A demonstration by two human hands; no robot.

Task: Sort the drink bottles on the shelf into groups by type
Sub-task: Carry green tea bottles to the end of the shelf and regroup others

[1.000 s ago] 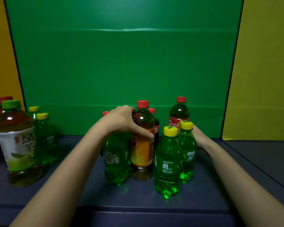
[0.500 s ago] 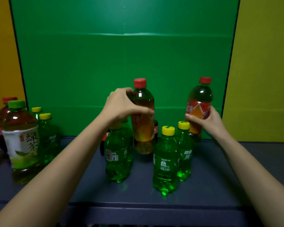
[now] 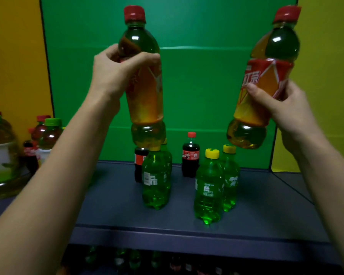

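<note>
The left grip (image 3: 115, 74) is wrapping round the top half of one red-cap tea bottle (image 3: 145, 100), holding it up high over the shelf (image 3: 266, 205); the right grip (image 3: 286, 108) is holding the middle of a second tea bottle (image 3: 260, 92), tilted, up high too; both are looking full, so likely heavy and smooth; holding round the label is probably safest; small green bottles (image 3: 208, 191) are standing below on the shelf.

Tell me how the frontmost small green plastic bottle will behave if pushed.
The small green plastic bottle looks full, so probably heavy for its size. It stands upright on a narrow lobed base, so a push near its yellow cap may tip it. Toppled, its round body would likely roll.
</note>
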